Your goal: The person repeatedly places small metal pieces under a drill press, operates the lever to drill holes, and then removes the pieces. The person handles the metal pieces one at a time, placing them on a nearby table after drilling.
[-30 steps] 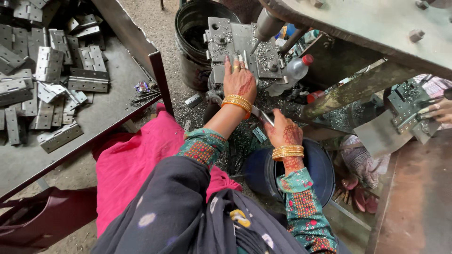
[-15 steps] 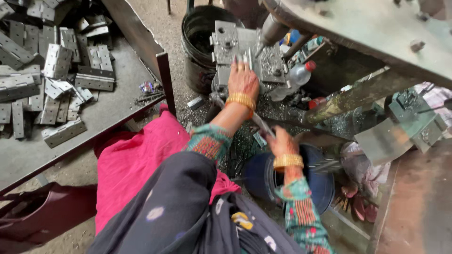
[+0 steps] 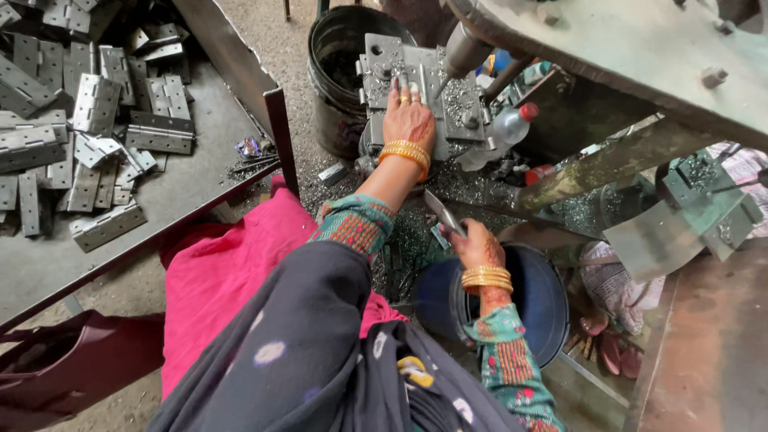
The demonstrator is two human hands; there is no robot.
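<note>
Steel stock, far left: loose grey hinges (image 3: 96,104) lie heaped on a dark metal tray (image 3: 200,184), some folded shut, some spread flat; nothing touches them.

Cloth: pink fabric (image 3: 232,272) covers the lap below the tray's corner, with a dark dotted garment over it.

Bucket: black bucket (image 3: 340,72) stands on the gritty floor just left of the press bed.

Change, left hand: left hand (image 3: 408,120) was already on the grey die plate (image 3: 400,68) a second ago and stays there; the view has shifted, so it now sits higher in frame. Fingers lie flat and close together, palm down, pressing rather than clamping.

Change, right hand: right hand (image 3: 476,244) has drawn down from beside the plate to a spot over the blue tub (image 3: 544,296). Fingers are clamped on a flat metal strip (image 3: 442,212), which angles up and left towards the plate.

Reading: one piece looks seated under the left palm while the next is held ready; a feed cycle, judged from posture only.

Press: round ram (image 3: 464,48) hangs over the plate's right part; swarf covers the bed.

Clutter: clear plastic bottle with red cap (image 3: 512,124) lies just right of the plate.

Surface, right: green machine frame (image 3: 640,48) overhead, rust-brown bench (image 3: 712,352) at far right.

Room: workshop floor, dusty, filings everywhere.
</note>
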